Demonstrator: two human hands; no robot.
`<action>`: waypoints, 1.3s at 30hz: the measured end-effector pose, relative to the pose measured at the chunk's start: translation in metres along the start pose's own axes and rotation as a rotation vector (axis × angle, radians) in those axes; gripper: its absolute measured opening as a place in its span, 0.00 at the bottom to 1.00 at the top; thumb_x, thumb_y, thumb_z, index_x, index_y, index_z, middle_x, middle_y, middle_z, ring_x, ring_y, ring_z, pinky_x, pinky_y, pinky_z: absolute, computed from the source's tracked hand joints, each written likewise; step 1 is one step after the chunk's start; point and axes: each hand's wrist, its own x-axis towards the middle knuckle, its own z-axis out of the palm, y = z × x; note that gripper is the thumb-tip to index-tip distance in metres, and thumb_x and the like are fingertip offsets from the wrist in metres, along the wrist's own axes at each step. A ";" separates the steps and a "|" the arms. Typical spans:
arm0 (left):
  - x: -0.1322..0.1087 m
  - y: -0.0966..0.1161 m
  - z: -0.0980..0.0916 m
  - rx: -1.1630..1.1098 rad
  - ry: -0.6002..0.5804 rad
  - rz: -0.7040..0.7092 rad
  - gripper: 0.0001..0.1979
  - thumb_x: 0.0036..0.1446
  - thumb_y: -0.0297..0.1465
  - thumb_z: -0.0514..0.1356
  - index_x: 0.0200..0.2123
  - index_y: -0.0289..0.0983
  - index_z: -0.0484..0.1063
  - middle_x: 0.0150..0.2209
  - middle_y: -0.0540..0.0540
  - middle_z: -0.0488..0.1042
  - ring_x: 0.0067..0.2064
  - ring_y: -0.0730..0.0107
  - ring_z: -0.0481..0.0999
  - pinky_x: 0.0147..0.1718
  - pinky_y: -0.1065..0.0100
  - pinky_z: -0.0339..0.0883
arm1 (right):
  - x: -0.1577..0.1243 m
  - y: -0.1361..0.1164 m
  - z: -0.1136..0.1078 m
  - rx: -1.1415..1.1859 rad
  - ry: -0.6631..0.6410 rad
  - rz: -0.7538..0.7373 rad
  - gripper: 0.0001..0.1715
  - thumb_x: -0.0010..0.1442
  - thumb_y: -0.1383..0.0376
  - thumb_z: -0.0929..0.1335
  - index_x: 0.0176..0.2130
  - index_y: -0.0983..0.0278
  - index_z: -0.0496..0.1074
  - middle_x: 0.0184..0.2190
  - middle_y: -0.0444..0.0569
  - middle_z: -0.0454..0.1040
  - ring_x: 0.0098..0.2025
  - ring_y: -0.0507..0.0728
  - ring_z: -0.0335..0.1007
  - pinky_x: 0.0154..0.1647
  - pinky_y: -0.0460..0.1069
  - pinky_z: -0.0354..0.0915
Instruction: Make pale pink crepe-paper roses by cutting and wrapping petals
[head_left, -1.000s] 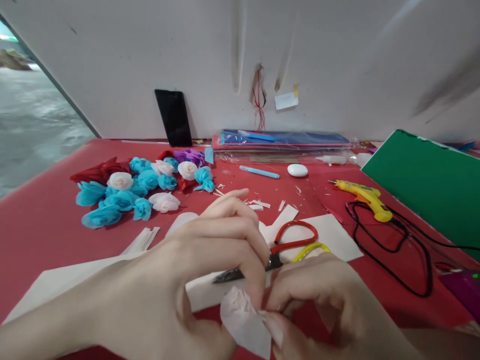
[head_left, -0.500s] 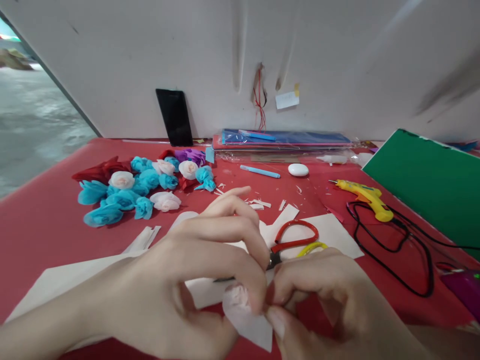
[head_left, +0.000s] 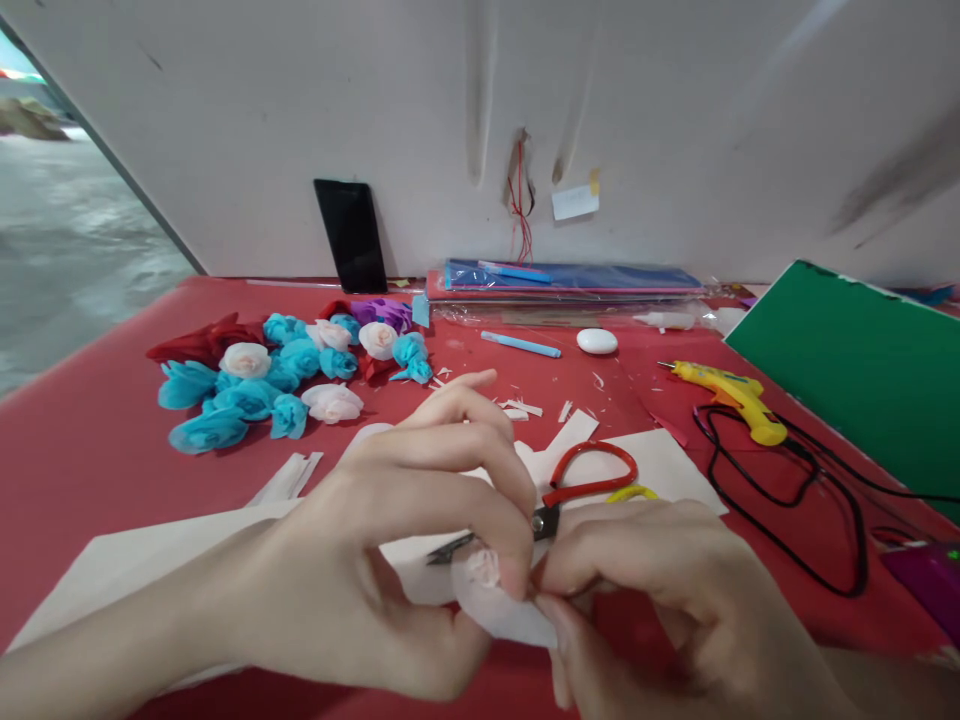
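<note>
1. Multicoloured flowers [head_left: 296, 358]: heaped on red tabletop [head_left: 75, 450], well left of scissors [head_left: 546, 522].
2. Left hand [head_left: 375, 530]: left of scissors, grip clamped on pale flower [head_left: 491, 602].
3. Pale flower: near side of scissors; I can't tell if it touches the blades.
4. Right hand [head_left: 675, 565]: near side of scissors handles, fingertips together on flower's right edge.
5. Yellow glue gun [head_left: 724, 388]: right of scissors.

Matt papery flower [head_left: 487, 596], glossy plastic scissor handles [head_left: 589, 491].

Muted, diffuse light, brightest upper left; ground [head_left: 75, 235] there smeared. Glints on plastic packets [head_left: 517, 313], soft shadows under blue flowers [head_left: 244, 398]. Pale petal [head_left: 506, 615] slightly blurry. Edges stretched.
</note>
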 end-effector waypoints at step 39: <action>-0.010 0.002 0.008 -0.200 0.130 -0.341 0.15 0.50 0.17 0.59 0.38 0.42 0.69 0.31 0.59 0.72 0.35 0.79 0.71 0.46 0.72 0.66 | 0.009 0.004 -0.018 -0.545 -0.094 -0.287 0.15 0.65 0.70 0.65 0.28 0.67 0.75 0.21 0.43 0.75 0.22 0.48 0.68 0.24 0.44 0.61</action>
